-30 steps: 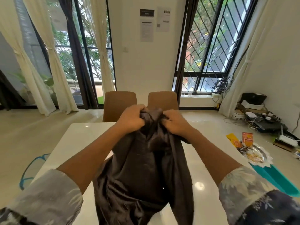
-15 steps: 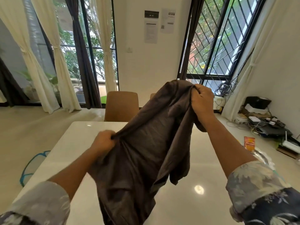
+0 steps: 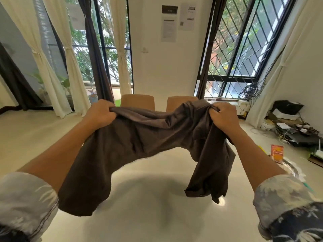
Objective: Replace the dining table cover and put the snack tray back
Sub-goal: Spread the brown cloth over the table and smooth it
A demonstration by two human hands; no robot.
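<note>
Left hand (image 3: 100,113) risen level with right hand (image 3: 222,117); cover (image 3: 148,135) spans left-right, each grip clutching edge.

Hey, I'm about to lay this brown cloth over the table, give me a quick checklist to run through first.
1. Left hand grip on the cloth edge: ok.
2. Right hand grip: ok, fabric bunched in the fist.
3. Cloth spread flat between the hands: not ok, the right side hangs folded.
4. Snack tray apart from the cloth: ok, off to the right.
5. Cloth edges lined up with the table: cannot tell.
</note>
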